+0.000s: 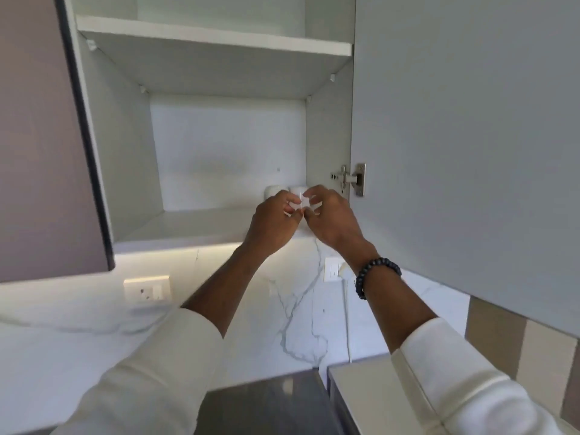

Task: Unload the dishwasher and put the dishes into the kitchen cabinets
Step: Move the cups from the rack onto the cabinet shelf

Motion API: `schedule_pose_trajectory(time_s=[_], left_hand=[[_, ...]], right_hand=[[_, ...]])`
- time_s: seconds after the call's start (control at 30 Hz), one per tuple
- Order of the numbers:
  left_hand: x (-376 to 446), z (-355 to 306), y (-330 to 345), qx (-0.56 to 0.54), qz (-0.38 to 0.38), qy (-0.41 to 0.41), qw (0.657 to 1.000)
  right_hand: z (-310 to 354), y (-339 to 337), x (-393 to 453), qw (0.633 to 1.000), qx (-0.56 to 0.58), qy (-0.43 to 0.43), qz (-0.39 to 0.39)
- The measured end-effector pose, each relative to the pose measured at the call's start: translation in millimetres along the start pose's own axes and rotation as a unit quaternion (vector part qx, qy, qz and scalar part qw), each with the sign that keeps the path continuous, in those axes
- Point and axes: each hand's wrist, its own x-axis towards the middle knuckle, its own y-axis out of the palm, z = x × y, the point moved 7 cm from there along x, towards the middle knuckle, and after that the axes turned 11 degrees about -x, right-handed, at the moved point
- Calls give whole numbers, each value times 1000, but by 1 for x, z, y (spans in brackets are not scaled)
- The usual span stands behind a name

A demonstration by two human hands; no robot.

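Two small white cups are in the open cabinet (329,127) on its lower shelf (188,227), near the right front corner. One cup (270,191) stands a little further back and to the left, untouched. The other cup (297,196) sits between both hands, just beside the first. So at least part of the unloading looks done; the dishwasher is out of view, and how much remains in it cannot be told. The upper shelf (213,36) shows nothing on the part that is visible.

The left hand (271,222) reaches up from below with its fingers (290,207) curled against the cup's left side. The right hand (332,215) mirrors it — its fingers (314,194) bent round the cup's right side and top, thumb below. Both look closed on the cup rather than spread, though the cup is mostly hidden behind them, and whether it already rests on the shelf or is held just above it cannot be told. A dark bead bracelet (376,274) circles the right wrist. Below, the marble wall (301,312) and a stretch of counter (361,390) show — no dishes visible on either.
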Motion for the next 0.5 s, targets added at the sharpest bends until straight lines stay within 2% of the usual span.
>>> schedule_pose_trajectory(time_s=[0.13, 0.23, 0.5], left_hand=[[-84, -21, -5, -12, -42, -40, 998], [-169, -38, -1, -35, -69, -91, 993], [-389, -60, 64, -126, -24, -246, 961]], right_hand=[[7, -38, -75, 996, 86, 20, -21], [10, -61, -158, 987, 155, 28, 13], [-42, -109, -372, 964, 219, 112, 103]])
